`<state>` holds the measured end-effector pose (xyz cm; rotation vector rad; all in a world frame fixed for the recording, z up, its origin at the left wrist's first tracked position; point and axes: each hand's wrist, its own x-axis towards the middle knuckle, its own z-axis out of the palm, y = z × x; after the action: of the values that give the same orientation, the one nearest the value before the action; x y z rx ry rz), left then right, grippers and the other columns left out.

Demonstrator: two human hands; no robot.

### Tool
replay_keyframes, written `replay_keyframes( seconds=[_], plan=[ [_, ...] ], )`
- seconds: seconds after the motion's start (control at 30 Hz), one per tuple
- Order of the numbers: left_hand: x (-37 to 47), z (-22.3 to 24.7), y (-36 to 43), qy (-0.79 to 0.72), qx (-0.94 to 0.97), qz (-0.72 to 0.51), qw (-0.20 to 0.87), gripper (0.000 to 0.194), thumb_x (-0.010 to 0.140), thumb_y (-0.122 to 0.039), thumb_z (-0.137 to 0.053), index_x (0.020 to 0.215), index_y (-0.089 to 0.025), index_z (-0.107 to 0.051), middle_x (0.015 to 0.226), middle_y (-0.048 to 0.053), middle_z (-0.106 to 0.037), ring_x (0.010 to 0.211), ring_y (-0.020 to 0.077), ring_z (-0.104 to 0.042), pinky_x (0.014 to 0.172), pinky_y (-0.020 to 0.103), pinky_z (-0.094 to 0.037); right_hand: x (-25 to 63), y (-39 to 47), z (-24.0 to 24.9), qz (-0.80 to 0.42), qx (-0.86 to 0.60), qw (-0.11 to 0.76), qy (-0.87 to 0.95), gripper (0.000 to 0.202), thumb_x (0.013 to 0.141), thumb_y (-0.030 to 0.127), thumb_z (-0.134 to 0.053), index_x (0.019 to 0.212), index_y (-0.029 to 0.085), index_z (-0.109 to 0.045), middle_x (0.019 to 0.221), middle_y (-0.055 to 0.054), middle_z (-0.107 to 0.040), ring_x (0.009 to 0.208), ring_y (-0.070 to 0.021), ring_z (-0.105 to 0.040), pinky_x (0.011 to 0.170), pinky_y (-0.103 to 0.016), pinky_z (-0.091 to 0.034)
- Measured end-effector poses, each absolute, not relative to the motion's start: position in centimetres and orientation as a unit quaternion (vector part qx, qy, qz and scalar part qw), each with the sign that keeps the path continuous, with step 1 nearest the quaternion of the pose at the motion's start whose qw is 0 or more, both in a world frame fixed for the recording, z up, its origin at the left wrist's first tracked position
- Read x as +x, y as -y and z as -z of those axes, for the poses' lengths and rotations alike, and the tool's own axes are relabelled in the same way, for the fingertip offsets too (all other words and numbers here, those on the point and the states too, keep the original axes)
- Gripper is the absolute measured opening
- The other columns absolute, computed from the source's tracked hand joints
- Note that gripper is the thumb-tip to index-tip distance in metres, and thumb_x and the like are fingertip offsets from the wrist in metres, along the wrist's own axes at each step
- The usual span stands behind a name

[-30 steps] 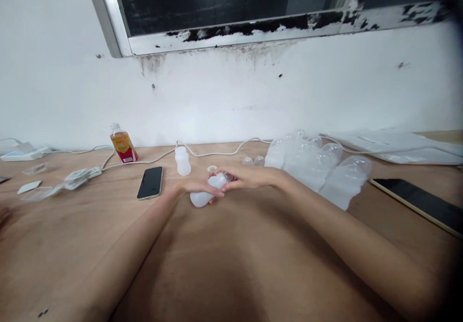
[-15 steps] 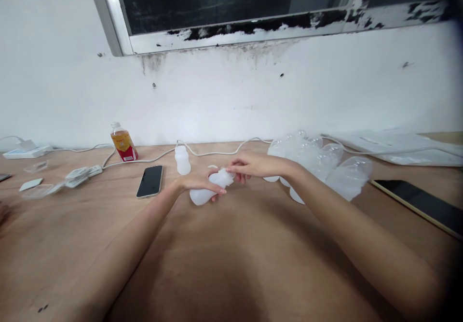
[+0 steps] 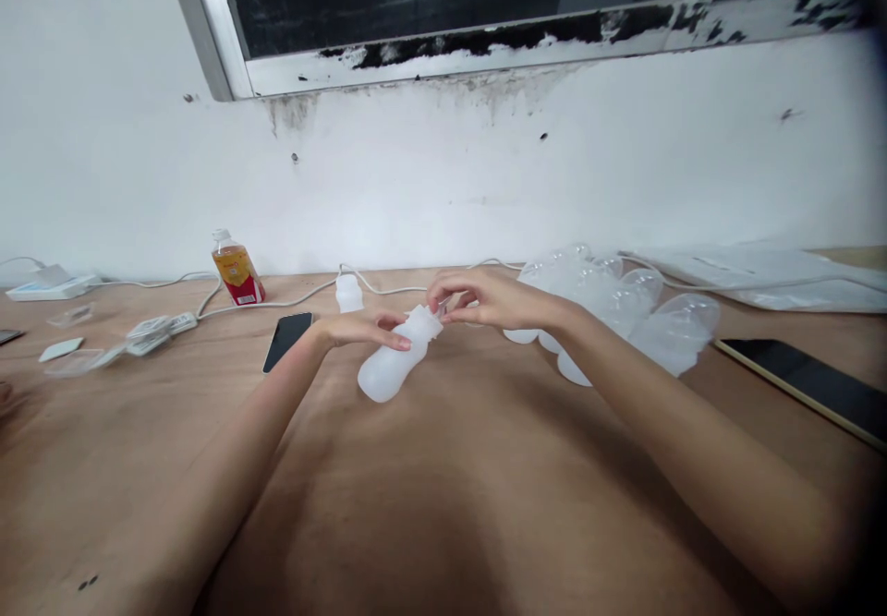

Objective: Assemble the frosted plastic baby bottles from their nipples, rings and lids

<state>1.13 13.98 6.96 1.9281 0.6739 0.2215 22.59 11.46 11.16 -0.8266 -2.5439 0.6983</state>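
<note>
We have the white bottle (image 3: 393, 365) near the middle of the wooden table (image 3: 388, 505), in front of the standing bottle (image 3: 349, 294). Table surface runs broadly from it toward us, giving room on the near side; beyond, the table's far edge meets the wall (image 3: 416, 182). To our left, the phone (image 3: 286, 339) lies partly behind our left forearm, with the drink bottle (image 3: 237, 270) farther back. To our right, the cluster of clear-topped bottles (image 3: 616, 307) bounds the space, and the dark tablet-like device (image 3: 810, 385) lies beyond our right forearm. The white bottle's long axis slants, its rounded base toward us and leftward, its neck pointing away and rightward. We cannot tell whether its base touches the table. Our left hand (image 3: 367, 330) is closed around its upper body, thumb on top. Our right hand (image 3: 478, 297) has its fingertips pinched together on the small clear piece (image 3: 443, 306) at the bottle's mouth.
</note>
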Motion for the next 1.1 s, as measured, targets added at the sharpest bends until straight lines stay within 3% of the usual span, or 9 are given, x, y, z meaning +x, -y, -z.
replay_keyframes(
  seconds=[0.17, 0.3, 0.37, 0.47, 0.57, 0.7, 0.97, 1.1],
  plan=[
    [0.1, -8.1, -14.0, -0.311, 0.822, -0.111, 0.464, 0.043, 0.067, -0.032, -0.059, 0.106, -0.018, -0.05, 0.1, 0.005, -0.057, 0.096, 0.0183, -0.051, 0.081, 0.028, -0.039, 22.9, -11.8, -11.1, -0.197, -0.316, 0.192, 0.908, 0.019, 0.073, 0.02, -0.048, 0.091, 0.019, -0.052, 0.095, -0.004, -0.055, 0.078, -0.0121, -0.053, 0.065, -0.024, -0.042],
    [-0.4, -9.1, -14.2, -0.447, 0.831, -0.223, 0.244, 0.056, 0.062, -0.041, -0.061, 0.11, -0.018, -0.043, 0.099, 0.006, -0.056, 0.082, 0.0184, -0.055, 0.07, 0.03, -0.043, 23.1, -12.7, -10.0, -0.148, -0.355, 0.123, 0.915, 0.021, 0.074, 0.022, -0.047, 0.095, 0.018, -0.051, 0.082, -0.003, -0.057, 0.069, -0.0122, -0.052, 0.059, -0.022, -0.039],
    [-0.1, -9.0, -14.4, -0.488, 0.821, -0.277, 0.103, 0.058, 0.063, -0.044, -0.06, 0.111, -0.019, -0.04, 0.101, 0.007, -0.055, 0.082, 0.019, -0.055, 0.073, 0.034, -0.043, 22.9, -13.5, -8.7, -0.127, -0.37, 0.076, 0.917, 0.02, 0.073, 0.02, -0.047, 0.092, 0.017, -0.052, 0.077, -0.003, -0.057, 0.064, -0.0117, -0.051, 0.055, -0.021, -0.036],
    [0.6, -7.8, -14.7, -0.495, 0.818, -0.277, -0.09, 0.051, 0.067, -0.045, -0.056, 0.109, -0.02, -0.041, 0.103, 0.007, -0.056, 0.098, 0.023, -0.05, 0.093, 0.048, -0.025, 22.2, -14.6, -6.3, -0.116, -0.373, 0.022, 0.92, 0.017, 0.072, 0.019, -0.047, 0.087, 0.016, -0.052, 0.078, -0.004, -0.057, 0.062, -0.0114, -0.049, 0.053, -0.02, -0.034],
    [0.9, -6.0, -15.3, -0.489, 0.814, -0.236, -0.208, 0.046, 0.07, -0.044, -0.054, 0.108, -0.02, -0.044, 0.105, 0.01, -0.058, 0.118, 0.0263, -0.032, 0.097, 0.054, -0.002, 21.8, -15.1, -4.5, -0.112, -0.358, 0.003, 0.927, 0.013, 0.073, 0.022, -0.046, 0.083, 0.017, -0.052, 0.076, -0.004, -0.056, 0.06, -0.0113, -0.048, 0.053, -0.02, -0.034],
    [0.2, -4.2, -16.4, -0.52, 0.789, -0.223, -0.241, 0.044, 0.075, -0.044, -0.048, 0.111, -0.02, -0.044, 0.106, 0.011, -0.058, 0.123, 0.0275, -0.022, 0.096, 0.057, 0.003, 21.7, -15.2, -3.8, -0.128, -0.361, 0.017, 0.924, 0.014, 0.074, 0.025, -0.045, 0.084, 0.017, -0.05, 0.076, -0.003, -0.056, 0.06, -0.0107, -0.047, 0.053, -0.02, -0.033],
    [-1.4, -3.8, -17.5, -0.57, 0.771, -0.225, -0.176, 0.047, 0.073, -0.045, -0.048, 0.112, -0.021, -0.04, 0.112, 0.012, -0.053, 0.112, 0.0263, -0.039, 0.094, 0.057, -0.012, 21.8, -15.0, -3.9, -0.159, -0.369, 0.025, 0.915, 0.015, 0.075, 0.027, -0.044, 0.084, 0.017, -0.048, 0.076, -0.003, -0.055, 0.06, -0.0106, -0.046, 0.053, -0.02, -0.033],
    [-1.5, -3.9, -17.5, -0.581, 0.761, -0.223, -0.183, 0.046, 0.072, -0.045, -0.049, 0.111, -0.022, -0.041, 0.109, 0.011, -0.055, 0.112, 0.0276, -0.039, 0.093, 0.059, -0.01, 21.7, -15.0, -3.8, -0.158, -0.368, 0.025, 0.916, 0.015, 0.075, 0.027, -0.044, 0.085, 0.017, -0.049, 0.077, -0.003, -0.055, 0.061, -0.011, -0.047, 0.054, -0.02, -0.034]
  ],
)
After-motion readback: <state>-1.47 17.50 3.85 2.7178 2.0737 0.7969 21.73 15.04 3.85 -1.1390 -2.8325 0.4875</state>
